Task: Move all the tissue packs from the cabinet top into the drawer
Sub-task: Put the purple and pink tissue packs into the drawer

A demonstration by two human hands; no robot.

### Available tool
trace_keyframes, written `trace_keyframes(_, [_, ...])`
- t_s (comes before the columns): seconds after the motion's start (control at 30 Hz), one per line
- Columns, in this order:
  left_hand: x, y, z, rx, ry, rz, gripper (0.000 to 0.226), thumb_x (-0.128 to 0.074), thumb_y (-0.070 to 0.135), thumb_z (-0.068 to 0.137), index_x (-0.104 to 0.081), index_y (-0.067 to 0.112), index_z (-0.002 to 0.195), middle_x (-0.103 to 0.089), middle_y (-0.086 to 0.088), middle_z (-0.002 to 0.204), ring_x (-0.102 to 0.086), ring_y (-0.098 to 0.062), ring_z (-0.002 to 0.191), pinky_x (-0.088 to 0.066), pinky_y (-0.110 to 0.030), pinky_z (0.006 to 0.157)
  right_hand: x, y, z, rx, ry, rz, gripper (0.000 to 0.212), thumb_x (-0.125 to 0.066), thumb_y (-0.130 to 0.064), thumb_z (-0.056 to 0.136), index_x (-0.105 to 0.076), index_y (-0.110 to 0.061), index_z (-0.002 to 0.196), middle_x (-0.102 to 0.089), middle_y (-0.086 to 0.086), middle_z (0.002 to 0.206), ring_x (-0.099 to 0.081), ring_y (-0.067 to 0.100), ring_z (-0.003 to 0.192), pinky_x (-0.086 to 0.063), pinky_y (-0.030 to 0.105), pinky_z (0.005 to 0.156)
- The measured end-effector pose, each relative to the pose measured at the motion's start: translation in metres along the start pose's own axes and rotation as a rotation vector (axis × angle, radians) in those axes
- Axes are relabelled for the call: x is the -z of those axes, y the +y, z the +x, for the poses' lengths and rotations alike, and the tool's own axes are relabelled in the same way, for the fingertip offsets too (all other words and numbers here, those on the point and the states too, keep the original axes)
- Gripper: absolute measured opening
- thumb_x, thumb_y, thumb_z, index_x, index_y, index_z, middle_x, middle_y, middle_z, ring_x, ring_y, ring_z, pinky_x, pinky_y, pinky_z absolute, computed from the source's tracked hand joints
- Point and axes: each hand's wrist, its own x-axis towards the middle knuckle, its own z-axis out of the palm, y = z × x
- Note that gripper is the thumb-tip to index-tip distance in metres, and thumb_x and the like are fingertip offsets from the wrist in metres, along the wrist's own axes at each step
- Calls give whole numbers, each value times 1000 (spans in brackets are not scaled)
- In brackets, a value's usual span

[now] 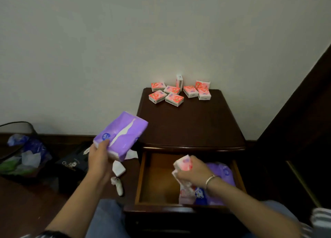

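far left of the cabinet, on the floor: bin (23, 153) lined with plastic, holding crumpled bags and paper. nearer the cabinet, also to its left: black bag (73, 164) with pale lettering. just left of the cabinet's front corner: left hand (99, 155), fingers and thumb curled round the near end of a large purple tissue pack (121, 135), pack tilted, its far corner overlapping the cabinet's left edge in view. below that pack, on the floor beside the cabinet: two small white objects (118, 169), too blurred to identify. on the cabinet top (189, 123), at the rear by the wall: cluster of eight small red tissue packs (174, 99), one standing on end. at the cabinet's front: drawer (155, 180) pulled open, wooden floor visible in its left half. over the right half of the cabinet's drawer: right hand (193, 169), silver bracelet (211, 179) at the wrist, fingers closed round a small pink-and-white pack (182, 163). beneath that hand, inside the cabinet's drawer: second purple pack (223, 173) and pink-printed packs (187, 194), count unclear. right of the cabinet: dark wooden panel (295, 130).
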Motion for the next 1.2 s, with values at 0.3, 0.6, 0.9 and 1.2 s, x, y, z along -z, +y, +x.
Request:
trace_keyframes(0.3, [66, 16, -34, 22, 54, -17, 35, -49, 10, 95, -50, 8, 130, -64, -17, 122, -64, -30, 107, -49, -47, 96, -123, -21, 40, -280, -234, -422, 103, -70, -49, 74, -10, -9, 148, -27, 14, 149, -40, 28, 131, -43, 36, 101])
trace_keyframes(0.6, [73, 14, -27, 73, 30, -56, 24, -50, 12, 96, -54, 14, 119, -70, -9, 110, -71, -19, 88, -59, -29, 64, -67, -11, 45, -438, -343, -87, 53, -61, -41, 86, -51, -10, 129, -58, 12, 126, -58, 27, 110, -50, 35, 87])
trace_keyframes(0.9, [54, 5, -37, 125, -85, -39, 38, -51, 13, 96, -47, 9, 133, -63, -14, 125, -65, -26, 108, -58, -34, 78, -93, -9, 20, -295, -415, -110, 39, -65, -24, 85, -59, -10, 121, -65, 9, 118, -61, 23, 108, -50, 31, 87])
trace_keyframes(1.2, [-27, -30, -83, 144, -390, 92, 44, -60, 24, 92, -43, 11, 131, -62, -13, 127, -63, -29, 112, -53, -45, 89, -3, -33, -17, -39, -154, 632, 34, -45, -47, 93, -63, -21, 105, -71, 0, 99, -69, 14, 87, -54, 30, 74])
